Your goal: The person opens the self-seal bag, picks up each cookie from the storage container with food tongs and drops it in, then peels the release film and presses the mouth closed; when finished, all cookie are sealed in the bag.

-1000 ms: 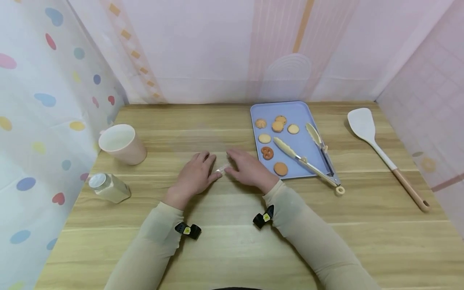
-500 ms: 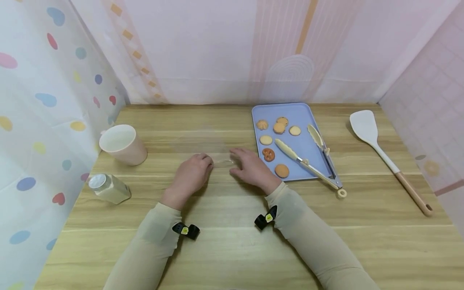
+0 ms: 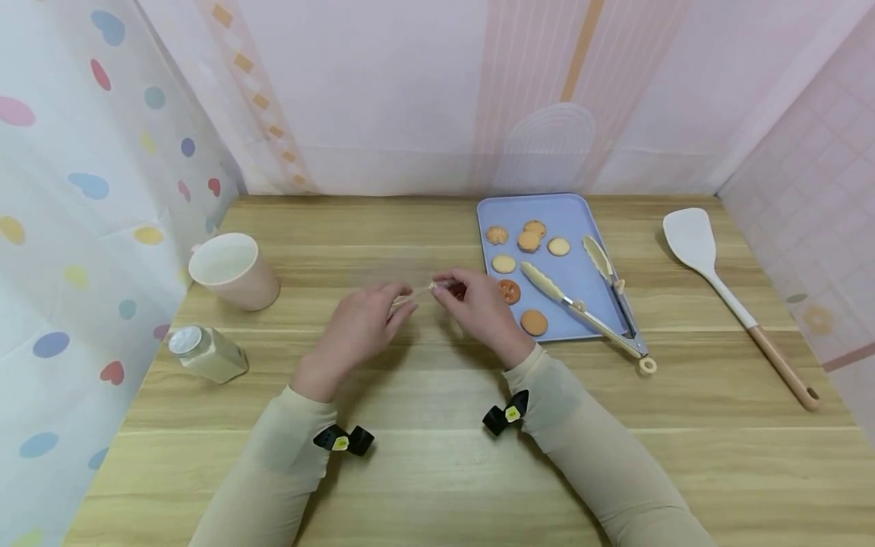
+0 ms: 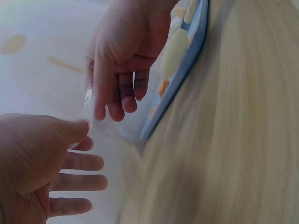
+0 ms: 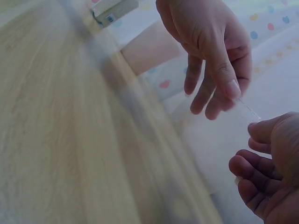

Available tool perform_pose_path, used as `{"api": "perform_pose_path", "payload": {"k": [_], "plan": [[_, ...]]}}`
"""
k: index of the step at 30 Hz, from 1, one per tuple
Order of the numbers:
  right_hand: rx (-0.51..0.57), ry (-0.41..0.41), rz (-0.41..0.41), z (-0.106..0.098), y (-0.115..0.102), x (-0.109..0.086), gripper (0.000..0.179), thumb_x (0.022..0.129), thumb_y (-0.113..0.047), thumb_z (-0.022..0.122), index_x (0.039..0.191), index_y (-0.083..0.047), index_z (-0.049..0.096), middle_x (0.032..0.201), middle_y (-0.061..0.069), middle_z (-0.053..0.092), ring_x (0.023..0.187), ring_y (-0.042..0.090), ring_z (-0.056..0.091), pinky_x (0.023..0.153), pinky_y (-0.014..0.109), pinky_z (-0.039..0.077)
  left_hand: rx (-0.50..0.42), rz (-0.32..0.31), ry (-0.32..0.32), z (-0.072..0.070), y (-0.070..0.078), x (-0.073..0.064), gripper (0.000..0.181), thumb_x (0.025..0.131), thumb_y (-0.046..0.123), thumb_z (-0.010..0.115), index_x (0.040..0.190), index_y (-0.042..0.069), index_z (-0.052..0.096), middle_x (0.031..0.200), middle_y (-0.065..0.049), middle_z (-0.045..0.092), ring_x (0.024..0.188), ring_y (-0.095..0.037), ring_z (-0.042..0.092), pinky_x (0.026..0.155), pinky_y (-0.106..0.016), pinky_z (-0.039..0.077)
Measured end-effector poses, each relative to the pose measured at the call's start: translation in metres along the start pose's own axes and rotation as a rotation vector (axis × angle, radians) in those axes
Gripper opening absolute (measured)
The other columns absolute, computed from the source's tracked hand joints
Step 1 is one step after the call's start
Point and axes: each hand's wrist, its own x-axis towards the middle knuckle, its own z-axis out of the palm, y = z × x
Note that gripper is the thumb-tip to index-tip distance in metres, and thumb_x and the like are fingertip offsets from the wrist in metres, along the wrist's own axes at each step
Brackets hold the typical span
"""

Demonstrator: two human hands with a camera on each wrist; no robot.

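Work looks at an early stage: the clear film (image 4: 88, 101) has its edge gripped, between both hands above the tabletop (image 3: 424, 463). Left hand (image 3: 358, 327) pinches one part of the edge between thumb and index finger, other fingers loose and spread; right hand (image 3: 481, 311) pinches the opposite part, its other fingers curled. Can't tell if film layers are parted; nothing visible inside. Cookies (image 3: 534, 322) and tongs (image 3: 601, 325) sit on the tray (image 3: 577, 270), no hand on them; anything involving those would still be left.

Versus half a second ago: right thumb and index were apart, just beside the film's end; now closed on it. Left thumb now shows, extended toward the film. Tray items unchanged.
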Motion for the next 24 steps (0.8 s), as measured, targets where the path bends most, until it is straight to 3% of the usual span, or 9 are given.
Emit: {"api": "perform_pose_path", "payload": {"k": [3, 5, 12, 18, 20, 24], "plan": [[0.010, 0.029, -0.031, -0.003, -0.005, -0.002, 0.017, 0.095, -0.026, 0.062, 0.097, -0.012, 0.072, 0.083, -0.005, 0.067, 0.071, 0.008, 0.057, 0.064, 0.026, 0.048, -0.006, 0.033, 0.018, -0.003, 0.006, 0.000, 0.043, 0.090, 0.035, 0.068, 0.118, 0.003, 0.061, 0.105, -0.012, 0.069, 0.082, -0.026, 0.066, 0.070, -0.042, 0.053], [0.003, 0.044, -0.051, -0.005, -0.008, -0.003, 0.017, 0.095, -0.028, 0.062, 0.093, -0.014, 0.072, 0.079, -0.006, 0.066, 0.068, 0.008, 0.055, 0.062, 0.026, 0.047, -0.005, 0.046, 0.036, -0.005, 0.010, 0.001, 0.045, 0.089, 0.035, 0.069, 0.119, 0.003, 0.061, 0.108, -0.012, 0.068, 0.086, -0.027, 0.066, 0.071, -0.042, 0.053], [0.001, 0.080, -0.090, -0.006, -0.013, -0.003, 0.015, 0.095, -0.026, 0.063, 0.090, -0.015, 0.072, 0.074, -0.007, 0.064, 0.065, 0.006, 0.054, 0.060, 0.026, 0.046, 0.016, 0.024, 0.139, -0.008, 0.016, 0.000, 0.012, 0.092, 0.011, 0.065, 0.096, 0.000, 0.069, 0.086, -0.012, 0.070, 0.072, -0.026, 0.066, 0.061, -0.040, 0.053], [-0.012, 0.124, -0.111, -0.004, -0.017, -0.004, 0.010, 0.091, -0.021, 0.067, 0.086, -0.014, 0.072, 0.075, -0.006, 0.066, 0.066, 0.006, 0.056, 0.061, 0.024, 0.047, -0.002, -0.011, 0.178, -0.004, 0.016, 0.002, 0.007, 0.088, 0.005, 0.066, 0.082, 0.002, 0.066, 0.072, -0.008, 0.064, 0.059, -0.019, 0.057, 0.053, -0.034, 0.048], [-0.028, 0.160, -0.127, -0.001, -0.018, -0.003, 0.007, 0.089, -0.018, 0.069, 0.092, -0.011, 0.071, 0.076, -0.005, 0.067, 0.066, 0.005, 0.057, 0.060, 0.023, 0.048, -0.020, -0.018, 0.201, -0.002, 0.016, 0.003, 0.008, 0.087, 0.003, 0.065, 0.079, 0.002, 0.063, 0.068, -0.007, 0.062, 0.056, -0.018, 0.054, 0.050, -0.032, 0.046], [-0.014, 0.264, -0.140, 0.005, -0.022, -0.004, 0.034, 0.086, -0.010, 0.070, 0.116, -0.002, 0.056, 0.078, 0.001, 0.066, 0.065, 0.007, 0.060, 0.059, 0.023, 0.049, -0.091, -0.063, 0.273, 0.004, 0.017, 0.006, 0.008, 0.086, 0.002, 0.062, 0.079, 0.003, 0.058, 0.065, -0.005, 0.058, 0.053, -0.016, 0.051, 0.048, -0.028, 0.043]]}}
